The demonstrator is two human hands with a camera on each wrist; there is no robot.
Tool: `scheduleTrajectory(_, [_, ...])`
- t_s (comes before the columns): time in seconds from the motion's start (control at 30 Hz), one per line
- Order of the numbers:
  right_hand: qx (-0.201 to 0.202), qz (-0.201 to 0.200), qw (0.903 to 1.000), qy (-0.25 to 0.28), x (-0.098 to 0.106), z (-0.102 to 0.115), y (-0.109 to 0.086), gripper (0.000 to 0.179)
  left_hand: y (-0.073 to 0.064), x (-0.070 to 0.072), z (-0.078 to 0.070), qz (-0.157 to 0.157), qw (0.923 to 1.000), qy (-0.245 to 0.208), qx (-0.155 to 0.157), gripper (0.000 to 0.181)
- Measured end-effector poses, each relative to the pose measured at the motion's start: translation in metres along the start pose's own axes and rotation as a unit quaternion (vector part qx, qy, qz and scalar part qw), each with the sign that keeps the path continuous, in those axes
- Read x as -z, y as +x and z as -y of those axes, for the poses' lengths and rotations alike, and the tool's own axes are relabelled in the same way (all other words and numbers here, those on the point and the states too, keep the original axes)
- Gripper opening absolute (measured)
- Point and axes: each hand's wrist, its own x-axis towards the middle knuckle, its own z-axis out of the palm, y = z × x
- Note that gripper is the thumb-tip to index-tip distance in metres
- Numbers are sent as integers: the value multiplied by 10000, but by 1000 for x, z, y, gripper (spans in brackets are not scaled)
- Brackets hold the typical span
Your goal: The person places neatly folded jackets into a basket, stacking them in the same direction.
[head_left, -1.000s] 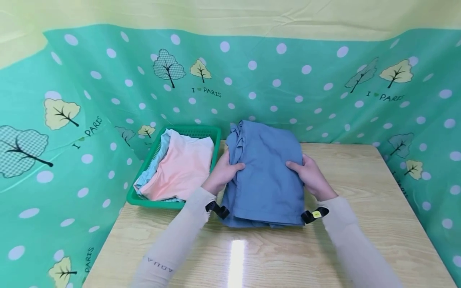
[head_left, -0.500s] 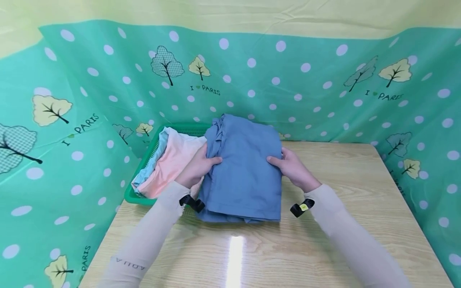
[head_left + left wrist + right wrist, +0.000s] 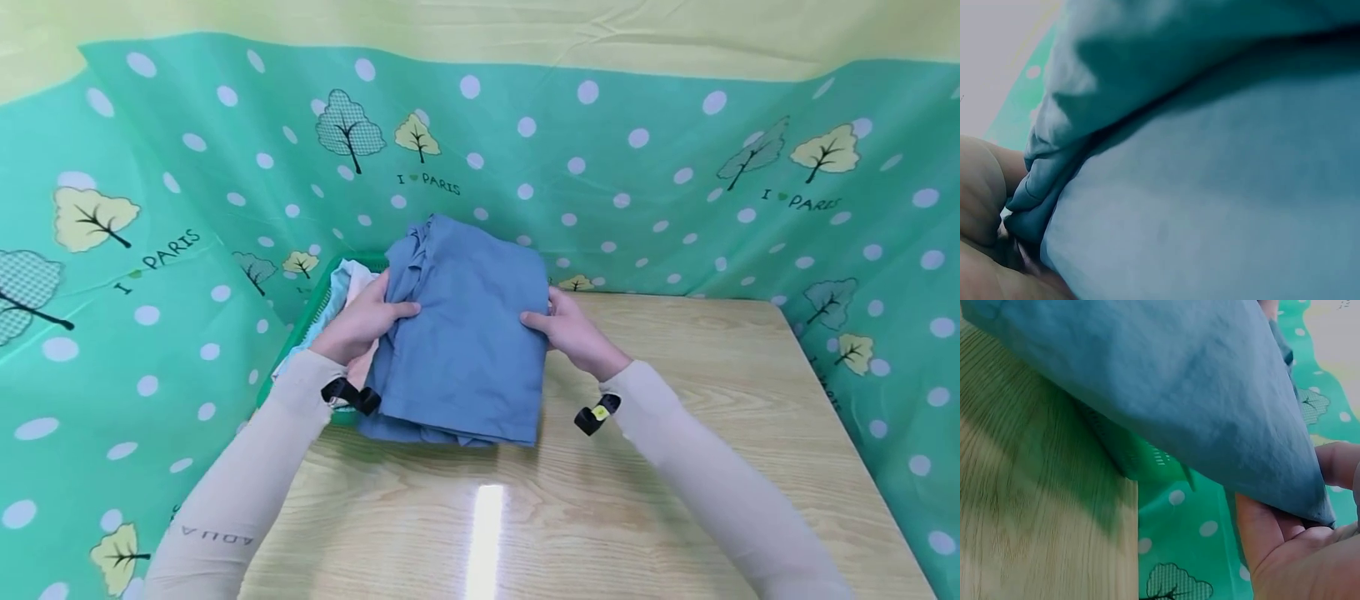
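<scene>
A folded blue garment (image 3: 468,333) is held up between my two hands in the head view, gathered into bunched folds along its upper left. My left hand (image 3: 365,321) grips its left edge, thumb on top. On the opposite edge, my right hand (image 3: 573,329) pinches the cloth between thumb and fingers. The garment overlaps the right part of a green basket (image 3: 294,340), where a pink garment (image 3: 362,367) and a light blue one (image 3: 337,287) lie. From the right wrist, the blue cloth (image 3: 1166,381) hangs above the basket wall (image 3: 1147,456), clear of the table.
The wooden table (image 3: 675,467) spreads to the right and in front of the basket. Behind it and on both sides hangs a green dotted curtain (image 3: 660,192) printed with trees. A bright light reflection crosses the table's front.
Both hands have carried the blue garment leftward and a little upward, from the table beside the basket to over it. It now covers much of the pink garment.
</scene>
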Motion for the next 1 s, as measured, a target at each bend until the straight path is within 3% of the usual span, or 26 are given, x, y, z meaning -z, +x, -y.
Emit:
scheduleTrajectory(0.2, [-114,-12,9992,394,-17,2,14,53,-2,21,-5,-143,9993,315,167,85])
scheduleTrajectory(0.67, [-353,-241,9956,839,-61,1,47,53,0,70,-2,105,9963,720,466,88])
scheduleTrajectory(1.0, [-186,-318,9945,983,-87,4,65,59,9,102,16,120,9963,755,386,89])
